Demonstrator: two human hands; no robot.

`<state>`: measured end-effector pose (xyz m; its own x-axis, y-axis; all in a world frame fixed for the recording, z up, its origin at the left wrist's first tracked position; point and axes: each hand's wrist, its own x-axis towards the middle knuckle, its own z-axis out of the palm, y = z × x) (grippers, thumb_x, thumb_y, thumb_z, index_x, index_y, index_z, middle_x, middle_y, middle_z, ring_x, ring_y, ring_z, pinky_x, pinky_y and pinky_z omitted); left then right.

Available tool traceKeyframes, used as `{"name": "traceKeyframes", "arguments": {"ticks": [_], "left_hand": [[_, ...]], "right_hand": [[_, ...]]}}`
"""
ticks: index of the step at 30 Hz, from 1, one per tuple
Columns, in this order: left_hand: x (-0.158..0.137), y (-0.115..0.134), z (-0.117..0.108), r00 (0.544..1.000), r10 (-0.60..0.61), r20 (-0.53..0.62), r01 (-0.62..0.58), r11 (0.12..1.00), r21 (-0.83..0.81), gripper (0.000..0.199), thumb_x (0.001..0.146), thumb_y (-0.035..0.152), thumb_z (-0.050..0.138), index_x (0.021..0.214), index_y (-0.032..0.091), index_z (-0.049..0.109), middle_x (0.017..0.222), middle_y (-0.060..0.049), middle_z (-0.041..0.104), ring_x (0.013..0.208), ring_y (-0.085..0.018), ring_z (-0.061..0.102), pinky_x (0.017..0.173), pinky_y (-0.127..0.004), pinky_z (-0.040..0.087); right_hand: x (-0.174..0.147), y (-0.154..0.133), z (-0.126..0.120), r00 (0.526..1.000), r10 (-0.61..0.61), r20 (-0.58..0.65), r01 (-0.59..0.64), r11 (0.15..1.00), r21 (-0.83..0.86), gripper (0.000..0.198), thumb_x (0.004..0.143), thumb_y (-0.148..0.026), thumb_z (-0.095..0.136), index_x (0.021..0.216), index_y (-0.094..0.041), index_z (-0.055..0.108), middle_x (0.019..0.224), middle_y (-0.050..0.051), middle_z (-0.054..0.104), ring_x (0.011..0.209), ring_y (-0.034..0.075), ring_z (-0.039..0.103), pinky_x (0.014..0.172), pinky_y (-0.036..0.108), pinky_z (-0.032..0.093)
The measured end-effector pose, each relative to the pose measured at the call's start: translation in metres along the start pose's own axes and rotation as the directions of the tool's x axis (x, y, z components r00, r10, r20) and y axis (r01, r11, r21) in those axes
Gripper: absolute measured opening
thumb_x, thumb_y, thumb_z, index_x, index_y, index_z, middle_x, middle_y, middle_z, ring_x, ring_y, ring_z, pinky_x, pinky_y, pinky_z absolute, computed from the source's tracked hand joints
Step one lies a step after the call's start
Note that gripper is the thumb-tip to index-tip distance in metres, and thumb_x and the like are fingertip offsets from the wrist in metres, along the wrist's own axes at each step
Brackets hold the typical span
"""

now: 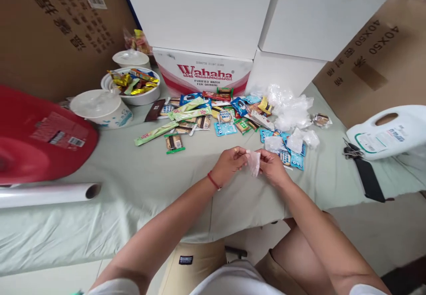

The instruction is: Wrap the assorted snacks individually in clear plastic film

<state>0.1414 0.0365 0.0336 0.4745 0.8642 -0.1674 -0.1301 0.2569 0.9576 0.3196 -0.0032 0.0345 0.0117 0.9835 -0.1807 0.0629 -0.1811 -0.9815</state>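
Between my two hands, above the front part of the cloth-covered table, is a small clear plastic bag. My left hand, a red string at its wrist, pinches one edge of the bag. On the other side, the fingers of my right hand grip the bag as well. Beyond them lies a spread of wrapped snacks: green sticks, blue packets and sandwich biscuits. A heap of crumpled clear bags sits to the right of the snacks, with a few more over blue packets near my right hand.
Left are a red jug, a plastic film roll, lidded tubs and a white bowl of wrapped sweets. Right are a white jug, keys and a black phone-like object. Boxes wall the back.
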Motion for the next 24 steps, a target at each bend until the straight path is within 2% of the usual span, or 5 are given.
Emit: {"name": "traceKeyframes", "arguments": {"ticks": [4, 13, 17, 21, 24], "left_hand": [[0.011, -0.015, -0.007, 1.0, 0.015, 0.024, -0.016, 0.999, 0.044, 0.054, 0.071, 0.067, 0.082, 0.076, 0.018, 0.061, 0.061, 0.005, 0.053, 0.057, -0.009, 0.045, 0.056, -0.024, 0.035], [0.013, -0.02, -0.021, 0.992, -0.066, 0.106, 0.076, 0.992, -0.096, 0.05, 0.074, 0.061, 0.086, 0.084, 0.017, 0.063, 0.069, 0.005, 0.056, 0.061, -0.008, 0.046, 0.061, -0.025, 0.038], [0.01, -0.015, -0.017, 0.988, -0.035, 0.148, 0.038, 0.999, -0.016, 0.048, 0.077, 0.059, 0.086, 0.089, 0.016, 0.069, 0.076, 0.002, 0.059, 0.067, -0.01, 0.048, 0.064, -0.025, 0.038], [0.008, -0.011, -0.016, 0.989, -0.065, 0.132, 0.064, 0.998, 0.006, 0.049, 0.079, 0.063, 0.082, 0.087, 0.017, 0.066, 0.081, 0.0, 0.062, 0.07, -0.012, 0.051, 0.067, -0.026, 0.041], [0.01, -0.017, -0.012, 0.992, -0.016, 0.122, 0.007, 0.997, 0.076, 0.047, 0.079, 0.061, 0.081, 0.086, 0.018, 0.066, 0.079, -0.001, 0.062, 0.071, -0.012, 0.052, 0.069, -0.027, 0.041]], "right_hand": [[0.005, 0.015, -0.011, 0.998, -0.027, -0.055, 0.026, 0.999, -0.026, 0.041, 0.078, -0.058, 0.083, 0.082, -0.021, 0.066, 0.057, -0.006, 0.051, 0.049, 0.009, 0.039, 0.046, 0.023, 0.03], [-0.001, 0.018, -0.032, 0.99, -0.013, -0.138, 0.04, 0.981, 0.191, 0.04, 0.086, -0.061, 0.078, 0.093, -0.024, 0.065, 0.076, -0.002, 0.057, 0.058, 0.011, 0.044, 0.045, 0.021, 0.031], [-0.008, 0.016, -0.027, 0.999, 0.009, 0.049, -0.011, 0.999, 0.039, 0.043, 0.086, -0.062, 0.077, 0.101, -0.023, 0.07, 0.081, 0.0, 0.061, 0.058, 0.011, 0.046, 0.046, 0.023, 0.035], [-0.011, 0.016, -0.032, 0.997, -0.054, -0.063, 0.047, 0.993, -0.105, 0.039, 0.09, -0.06, 0.072, 0.084, -0.022, 0.068, 0.066, -0.003, 0.051, 0.057, 0.012, 0.041, 0.051, 0.025, 0.033], [-0.012, 0.015, -0.036, 0.988, -0.124, -0.086, 0.106, 0.976, -0.192, 0.035, 0.091, -0.057, 0.071, 0.099, -0.023, 0.071, 0.075, 0.0, 0.057, 0.063, 0.015, 0.049, 0.055, 0.026, 0.039]]}}
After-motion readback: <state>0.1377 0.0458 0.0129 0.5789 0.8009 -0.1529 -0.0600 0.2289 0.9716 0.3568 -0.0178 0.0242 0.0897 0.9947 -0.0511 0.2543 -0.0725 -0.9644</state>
